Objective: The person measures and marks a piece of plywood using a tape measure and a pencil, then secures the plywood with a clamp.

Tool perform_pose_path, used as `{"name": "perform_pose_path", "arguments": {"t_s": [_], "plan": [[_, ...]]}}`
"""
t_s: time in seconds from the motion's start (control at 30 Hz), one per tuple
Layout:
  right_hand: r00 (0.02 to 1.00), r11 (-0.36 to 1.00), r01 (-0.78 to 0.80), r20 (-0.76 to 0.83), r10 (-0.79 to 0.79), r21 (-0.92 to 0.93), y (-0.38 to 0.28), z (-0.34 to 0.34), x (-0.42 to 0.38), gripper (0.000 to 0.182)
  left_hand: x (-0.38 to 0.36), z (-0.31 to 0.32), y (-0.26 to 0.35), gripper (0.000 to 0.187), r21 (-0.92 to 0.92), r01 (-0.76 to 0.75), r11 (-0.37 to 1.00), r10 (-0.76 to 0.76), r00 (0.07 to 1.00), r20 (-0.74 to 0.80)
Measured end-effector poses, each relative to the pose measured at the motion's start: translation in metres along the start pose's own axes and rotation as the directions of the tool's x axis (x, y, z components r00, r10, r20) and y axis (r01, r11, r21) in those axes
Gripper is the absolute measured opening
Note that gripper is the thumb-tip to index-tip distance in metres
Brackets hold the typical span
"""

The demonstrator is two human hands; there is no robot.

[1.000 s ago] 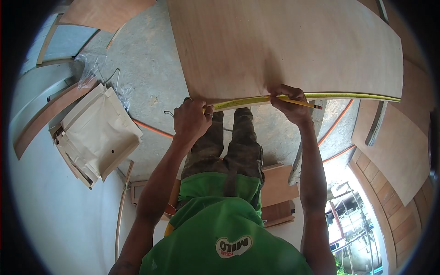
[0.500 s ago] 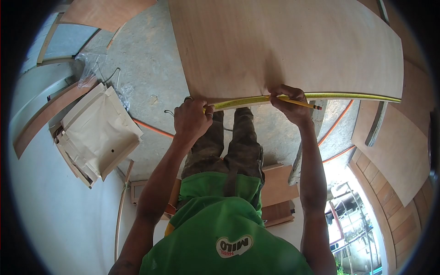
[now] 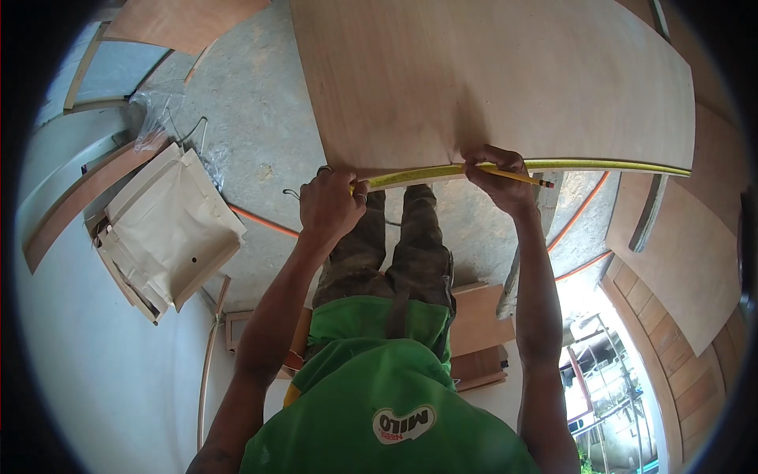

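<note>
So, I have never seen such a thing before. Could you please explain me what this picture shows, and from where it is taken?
There is no machine here: these are a person's bare hands, seen from a camera on their head, facing forward and down. The left hand holds a yellow measuring tape near one corner of a large wooden board. The tape lies along the board's near edge. The right hand holds a pencil at the tape.

Nothing has visibly changed between the earlier pictures and now.
</note>
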State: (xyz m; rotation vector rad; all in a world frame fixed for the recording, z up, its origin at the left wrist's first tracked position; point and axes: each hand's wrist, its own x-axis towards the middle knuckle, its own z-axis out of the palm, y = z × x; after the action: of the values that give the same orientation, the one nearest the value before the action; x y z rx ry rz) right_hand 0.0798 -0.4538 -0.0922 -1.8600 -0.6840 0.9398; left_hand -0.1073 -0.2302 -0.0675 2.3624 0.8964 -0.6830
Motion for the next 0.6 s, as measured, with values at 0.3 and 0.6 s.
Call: {"name": "perform_pose_path", "arguments": {"t_s": [0.3, 0.6], "plan": [[0.996, 0.997, -0.062, -0.057, 0.065, 0.055, -0.0021, 0.0047, -0.0003, 0.005, 0.0006, -0.0048, 0.0032, 0.028, 0.002, 0.003, 1.000, -0.003, 0.998, 0.055], [0.995, 0.996, -0.086, -0.039, 0.087, 0.028, -0.0013, 0.0039, -0.0023, 0.009, 0.0001, -0.0056, 0.0031, 0.030, 0.013, -0.006, 1.000, 0.006, 0.999, 0.045]]}}
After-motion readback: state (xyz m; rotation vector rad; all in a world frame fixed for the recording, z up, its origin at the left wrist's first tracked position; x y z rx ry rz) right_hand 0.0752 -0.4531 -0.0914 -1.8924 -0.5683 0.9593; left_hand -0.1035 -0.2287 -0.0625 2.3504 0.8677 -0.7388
